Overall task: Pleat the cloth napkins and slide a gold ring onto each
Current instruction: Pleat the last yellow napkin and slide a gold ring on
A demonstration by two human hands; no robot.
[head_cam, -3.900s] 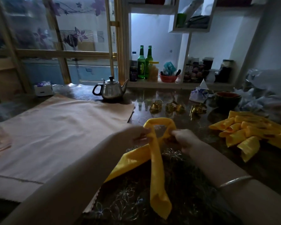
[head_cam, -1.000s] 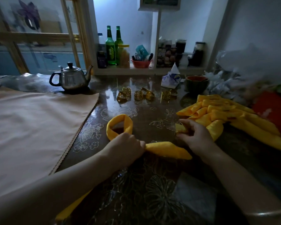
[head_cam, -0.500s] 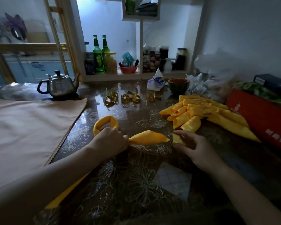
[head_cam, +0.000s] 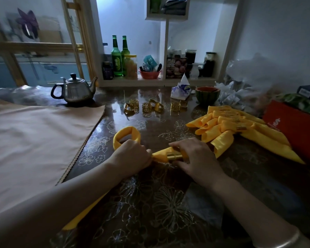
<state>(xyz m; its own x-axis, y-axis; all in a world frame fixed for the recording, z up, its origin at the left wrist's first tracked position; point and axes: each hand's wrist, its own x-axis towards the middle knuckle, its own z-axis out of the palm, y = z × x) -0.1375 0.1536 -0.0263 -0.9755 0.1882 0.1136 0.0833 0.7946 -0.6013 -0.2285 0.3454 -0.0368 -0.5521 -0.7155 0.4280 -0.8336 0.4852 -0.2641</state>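
A beige cloth (head_cam: 34, 140) is spread on the counter (head_cam: 150, 203) at left. The folded napkin (head_cam: 128, 130) is gripped below its loop by the left hand (head_cam: 131, 154), fingers curled round it. A ring (head_cam: 174, 157) is seated on the napkin's end, pinched by the right hand (head_cam: 197, 156). Ringed napkins (head_cam: 222, 126) are piled at right.

The left hand (head_cam: 131, 154) covers the yellow napkin (head_cam: 126, 134) where it grips it, and the left forearm (head_cam: 70, 199) hides most of the tail. Just right of that grip, the right hand (head_cam: 195, 158) hides the gold ring (head_cam: 174, 157)'s far side and the napkin's tip.
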